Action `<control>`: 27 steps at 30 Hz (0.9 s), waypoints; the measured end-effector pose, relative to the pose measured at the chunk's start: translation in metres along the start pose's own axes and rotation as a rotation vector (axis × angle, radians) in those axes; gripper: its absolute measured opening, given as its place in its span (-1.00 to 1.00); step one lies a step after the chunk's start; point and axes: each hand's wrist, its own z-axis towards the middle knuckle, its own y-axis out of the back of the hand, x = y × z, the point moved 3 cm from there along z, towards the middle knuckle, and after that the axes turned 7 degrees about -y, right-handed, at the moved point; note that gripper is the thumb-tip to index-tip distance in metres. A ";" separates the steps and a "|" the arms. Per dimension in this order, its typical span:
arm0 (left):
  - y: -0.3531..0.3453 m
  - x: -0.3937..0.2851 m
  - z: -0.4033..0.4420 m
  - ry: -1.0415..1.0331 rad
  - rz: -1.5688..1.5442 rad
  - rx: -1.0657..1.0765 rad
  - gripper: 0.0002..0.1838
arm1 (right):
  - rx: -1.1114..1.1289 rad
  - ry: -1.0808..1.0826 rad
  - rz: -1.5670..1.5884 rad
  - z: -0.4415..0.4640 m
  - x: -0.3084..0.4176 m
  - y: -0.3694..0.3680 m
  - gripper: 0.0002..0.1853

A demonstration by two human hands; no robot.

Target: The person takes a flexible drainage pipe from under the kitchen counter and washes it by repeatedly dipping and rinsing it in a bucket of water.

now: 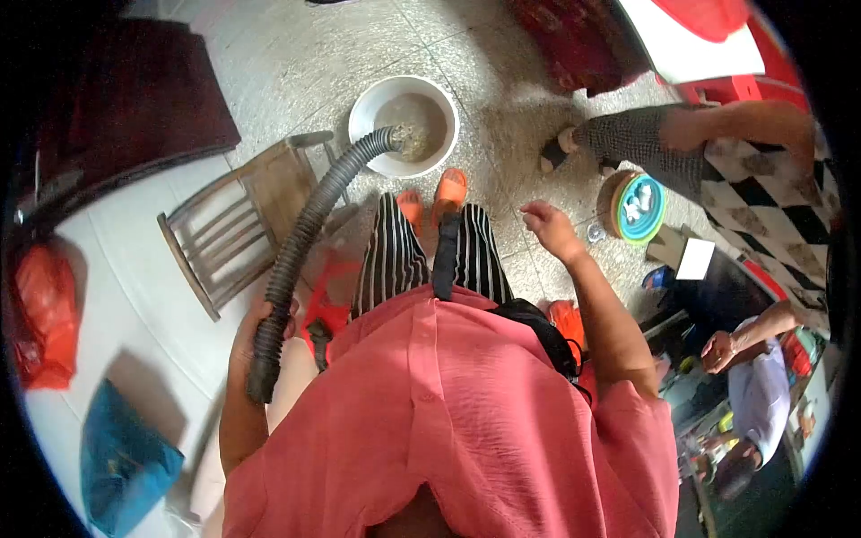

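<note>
A dark grey corrugated hose (305, 215) runs from my left side down to a white round basin (357, 112) on the floor. Its far end lies over the murky water (421, 121) in the basin, where the surface looks stirred. My left hand (256, 327) is closed around the hose close to its near end, with part of the fingers hidden behind it. To the right of my legs, my right hand (549, 229) hangs in the air, holding nothing, fingers loosely apart.
A wooden chair (269, 197) stands left, beside the hose. Rightward, a person in a checkered top (762, 184) stands near stacked basins (641, 206) holding white items. Another person in a light shirt (758, 394) is farther back. A blue bag (121, 457) lies lower left.
</note>
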 end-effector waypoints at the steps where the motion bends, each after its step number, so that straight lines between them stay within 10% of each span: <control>1: -0.005 -0.010 0.008 0.016 0.007 0.013 -0.52 | -0.011 -0.039 0.049 0.001 -0.001 0.001 -0.73; 15: -0.193 -0.121 0.175 0.383 0.815 0.673 -0.14 | -0.314 -0.180 0.525 -0.078 0.018 -0.099 -0.75; 27: -0.362 0.082 0.108 0.485 1.656 1.383 -0.14 | -0.966 -0.296 1.244 -0.181 0.035 -0.197 -0.75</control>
